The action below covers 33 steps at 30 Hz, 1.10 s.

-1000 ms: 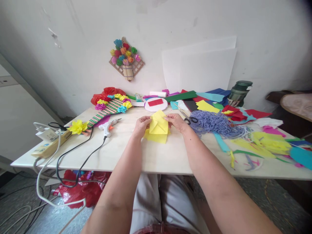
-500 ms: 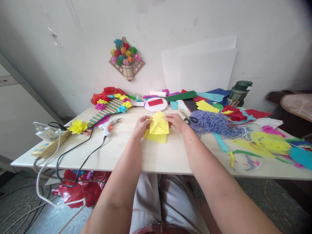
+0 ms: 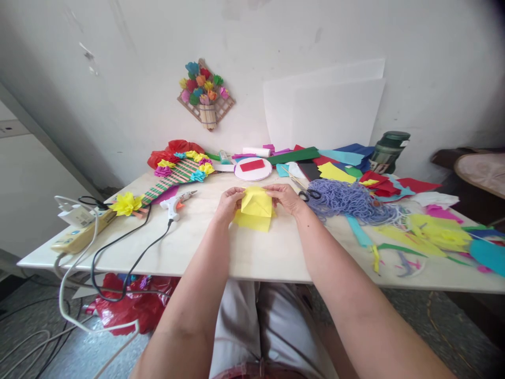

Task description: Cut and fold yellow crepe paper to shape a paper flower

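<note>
Both hands meet at frame centre over the table [image 3: 252, 258]. Left hand [image 3: 229, 203] pinches the left edge of the yellow paper [image 3: 255, 209]; right hand [image 3: 284, 197] pinches its right edge, fingers curled on the upper fold. Paper is partly folded, top flap raised, lower part lying on the table between the hands.

Right of the right hand: scissors [image 3: 308, 194] just beside it, then a heap of purple yarn [image 3: 349, 202]. Far right: mixed paper scraps [image 3: 434, 229], yellow, red and blue. Behind the paper, a white plate [image 3: 253, 169] with a red piece on it. Green bottle [image 3: 388, 150] upper right by the wall.

Left of centre: glue gun [image 3: 175, 204], its black cord trailing off the table edge. Further left, a yellow paper flower [image 3: 126, 204] and a power strip [image 3: 79, 231]. Striped flower craft [image 3: 177, 172] lies up-left. Flower basket decoration [image 3: 205, 93] hangs on the wall, top centre.
</note>
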Motion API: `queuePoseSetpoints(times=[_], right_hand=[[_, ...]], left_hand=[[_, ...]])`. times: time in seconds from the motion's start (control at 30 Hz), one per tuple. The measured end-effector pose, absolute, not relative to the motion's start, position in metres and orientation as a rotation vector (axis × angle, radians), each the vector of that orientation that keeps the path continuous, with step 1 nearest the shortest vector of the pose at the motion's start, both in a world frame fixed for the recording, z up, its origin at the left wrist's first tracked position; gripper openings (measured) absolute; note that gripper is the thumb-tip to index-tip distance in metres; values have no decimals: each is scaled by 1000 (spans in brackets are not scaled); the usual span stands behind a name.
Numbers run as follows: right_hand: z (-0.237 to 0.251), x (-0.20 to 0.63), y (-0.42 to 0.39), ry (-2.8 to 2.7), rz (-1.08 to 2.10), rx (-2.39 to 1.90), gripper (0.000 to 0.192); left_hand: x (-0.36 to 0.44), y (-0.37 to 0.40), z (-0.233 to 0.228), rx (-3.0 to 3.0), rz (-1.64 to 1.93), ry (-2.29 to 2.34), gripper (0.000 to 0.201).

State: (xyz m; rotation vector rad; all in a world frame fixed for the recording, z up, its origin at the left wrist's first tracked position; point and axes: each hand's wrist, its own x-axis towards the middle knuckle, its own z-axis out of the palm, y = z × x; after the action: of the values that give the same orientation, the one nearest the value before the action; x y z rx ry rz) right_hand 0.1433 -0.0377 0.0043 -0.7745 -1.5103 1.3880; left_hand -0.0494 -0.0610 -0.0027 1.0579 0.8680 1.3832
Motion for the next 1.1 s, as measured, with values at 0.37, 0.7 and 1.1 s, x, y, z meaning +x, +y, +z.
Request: queuePoseSetpoints(times=[0.37, 0.7, 1.1], right_hand=[[7, 141, -42, -1516, 1410, -725, 23], [7, 140, -43, -1534, 1370, -745, 25], [8, 138, -44, -1543, 1330, -785, 26]], left_hand=[[-49, -63, -1, 1076, 1423, 924, 16], [-49, -62, -2, 1101, 1405, 889, 13], [-47, -65, 2, 1131, 1396, 959, 25]])
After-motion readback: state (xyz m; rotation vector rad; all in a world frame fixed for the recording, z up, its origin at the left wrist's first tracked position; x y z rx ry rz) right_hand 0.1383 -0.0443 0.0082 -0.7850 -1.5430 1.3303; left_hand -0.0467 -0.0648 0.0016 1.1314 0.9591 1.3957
